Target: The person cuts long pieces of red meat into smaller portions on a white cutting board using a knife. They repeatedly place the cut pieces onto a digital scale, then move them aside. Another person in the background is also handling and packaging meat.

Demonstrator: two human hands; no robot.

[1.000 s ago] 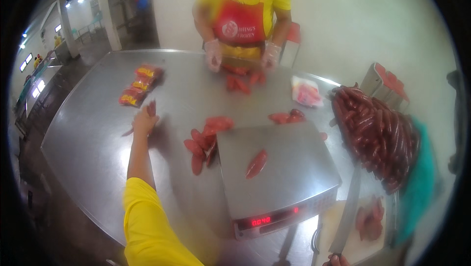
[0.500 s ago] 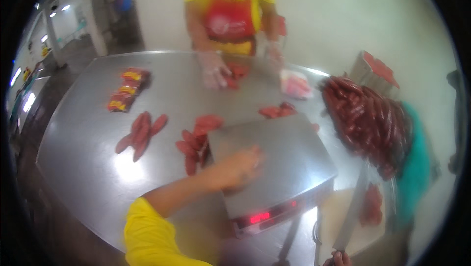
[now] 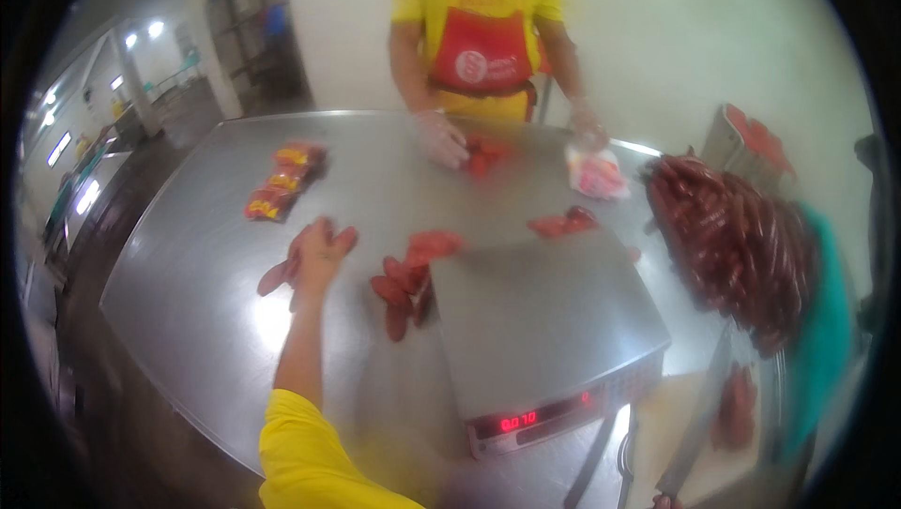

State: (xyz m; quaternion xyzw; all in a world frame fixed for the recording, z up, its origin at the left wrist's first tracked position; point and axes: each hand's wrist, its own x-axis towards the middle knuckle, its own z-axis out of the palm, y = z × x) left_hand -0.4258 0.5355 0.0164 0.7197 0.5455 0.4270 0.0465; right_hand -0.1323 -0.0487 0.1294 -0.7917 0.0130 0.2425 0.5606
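My left hand (image 3: 319,246) reaches out over the left part of the metal table, its fingers curled round sausages in a small pile of reddish-brown sausages (image 3: 274,278). At the bottom edge, a sliver of my right hand (image 3: 666,502) shows, closed on the handle of a long-bladed knife (image 3: 699,425). The blade lies over a pale cutting board (image 3: 657,415), beside cut sausages (image 3: 737,406). Between my hands stands a metal weighing scale (image 3: 544,321) with a lit red display; its platform is bare. Another sausage pile (image 3: 399,291) lies against the scale's left side.
Red-and-yellow packs (image 3: 284,181) lie at the table's (image 3: 188,274) far left. Opposite, a co-worker (image 3: 479,40) in gloves handles sausages (image 3: 483,157) and a plastic bag (image 3: 597,173). A large sausage heap (image 3: 732,246) sits right, by a teal cloth (image 3: 821,321) and a box (image 3: 751,148).
My left hand has moved from above the scale platform leftward onto the left sausage pile. My right hand still holds the knife. The whole view has shifted slightly.
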